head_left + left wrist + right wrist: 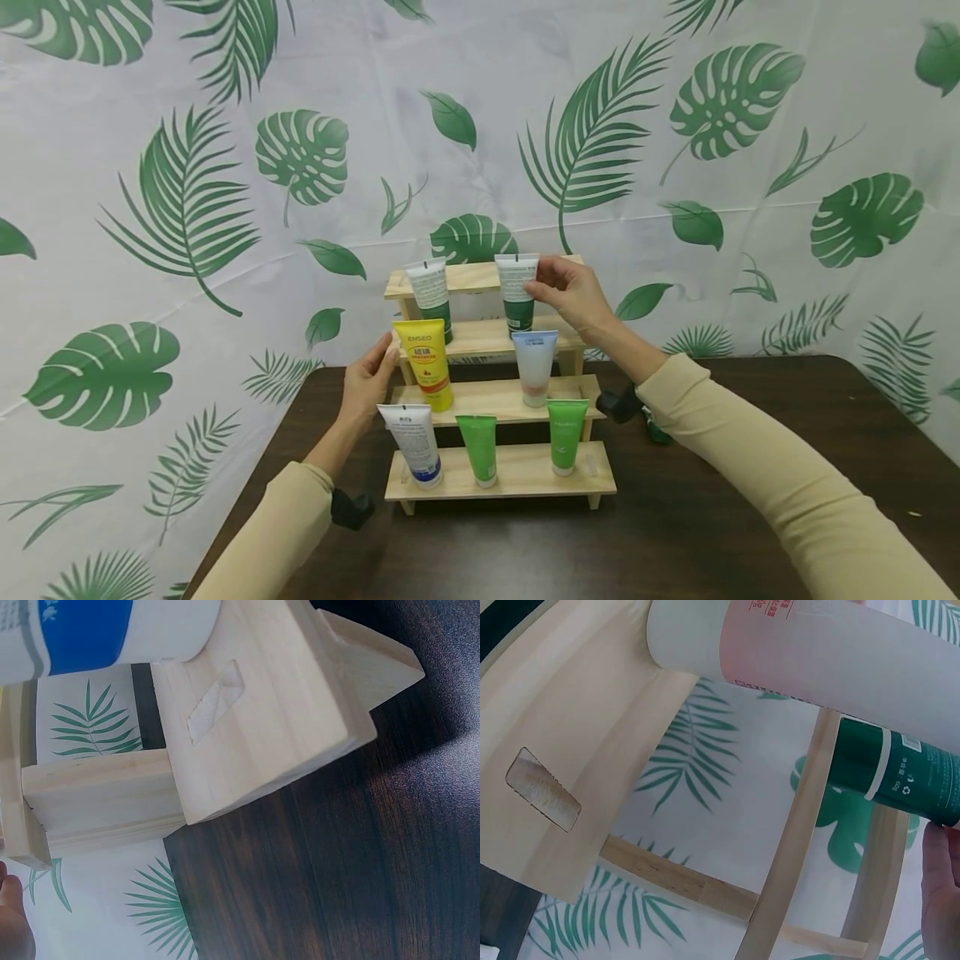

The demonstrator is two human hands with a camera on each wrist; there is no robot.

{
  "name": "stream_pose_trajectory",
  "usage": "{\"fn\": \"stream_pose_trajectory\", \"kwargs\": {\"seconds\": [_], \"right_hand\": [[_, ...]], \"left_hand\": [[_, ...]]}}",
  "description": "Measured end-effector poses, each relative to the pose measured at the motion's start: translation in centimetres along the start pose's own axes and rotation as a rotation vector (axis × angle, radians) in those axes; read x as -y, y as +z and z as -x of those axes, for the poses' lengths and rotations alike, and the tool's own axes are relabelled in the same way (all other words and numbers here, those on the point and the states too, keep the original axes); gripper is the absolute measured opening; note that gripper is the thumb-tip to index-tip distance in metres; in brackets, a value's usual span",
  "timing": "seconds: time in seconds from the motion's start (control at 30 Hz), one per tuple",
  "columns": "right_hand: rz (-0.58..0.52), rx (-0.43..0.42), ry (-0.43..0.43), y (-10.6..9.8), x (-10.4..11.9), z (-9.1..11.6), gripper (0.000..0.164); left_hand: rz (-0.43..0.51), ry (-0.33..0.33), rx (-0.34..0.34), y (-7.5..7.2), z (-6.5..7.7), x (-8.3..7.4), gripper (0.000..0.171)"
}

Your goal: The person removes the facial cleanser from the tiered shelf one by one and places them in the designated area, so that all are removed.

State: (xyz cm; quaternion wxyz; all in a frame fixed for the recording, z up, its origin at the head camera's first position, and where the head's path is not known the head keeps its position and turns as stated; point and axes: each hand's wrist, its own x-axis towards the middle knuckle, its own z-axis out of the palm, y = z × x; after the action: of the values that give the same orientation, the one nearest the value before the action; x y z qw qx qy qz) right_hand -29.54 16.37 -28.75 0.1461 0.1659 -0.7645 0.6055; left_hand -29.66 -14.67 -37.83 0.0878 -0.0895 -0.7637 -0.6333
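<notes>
White-and-green plastic tube (515, 293), long axis near vertical, stands immediately left of the nearer right hand (575, 297), which pinches its edge above the pale wooden stand (477, 334)'s second-highest tier, the left hand (368, 379)'s grip unclear.

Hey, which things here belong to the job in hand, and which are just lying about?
Apparently part of the job:
right hand, pinching a white-and-green tube
left hand, beside the stepped wooden rack
six other tubes on it

Apparently just lying about or backdrop:
dark green object, partly hidden by the right sleeve
dark table
leaf-print cloth
</notes>
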Motion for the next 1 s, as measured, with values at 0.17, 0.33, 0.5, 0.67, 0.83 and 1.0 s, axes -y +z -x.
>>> {"fn": "stream_pose_trajectory", "kwargs": {"seconds": [0.17, 0.33, 0.5, 0.67, 0.83, 1.0], "right_hand": [[-0.006, -0.012, 0.000, -0.2, -0.2, 0.2, 0.030], [-0.012, -0.046, 0.014, -0.7, -0.4, 0.5, 0.032], [-0.010, -0.086, 0.004, -1.8, -0.4, 1.0, 0.032], [-0.022, -0.109, -0.007, -3.5, -0.1, 1.8, 0.035], [-0.027, -0.131, -0.011, -5.4, -0.1, 2.7, 0.036], [0.025, -0.191, 0.009, -7.5, -0.4, 3.8, 0.033]], "left_hand": [[-0.007, -0.004, 0.002, 0.2, 0.1, 0.0, 0.049], [-0.008, -0.016, 0.004, 0.3, 0.2, 0.0, 0.049], [-0.015, -0.019, -0.001, 0.3, 0.2, 0.0, 0.048], [-0.022, -0.029, -0.013, 0.3, 0.1, -0.1, 0.048], [-0.030, -0.039, -0.021, 0.2, 0.1, -0.2, 0.048], [-0.025, -0.038, -0.018, 0.2, 0.1, -0.2, 0.048]]}}
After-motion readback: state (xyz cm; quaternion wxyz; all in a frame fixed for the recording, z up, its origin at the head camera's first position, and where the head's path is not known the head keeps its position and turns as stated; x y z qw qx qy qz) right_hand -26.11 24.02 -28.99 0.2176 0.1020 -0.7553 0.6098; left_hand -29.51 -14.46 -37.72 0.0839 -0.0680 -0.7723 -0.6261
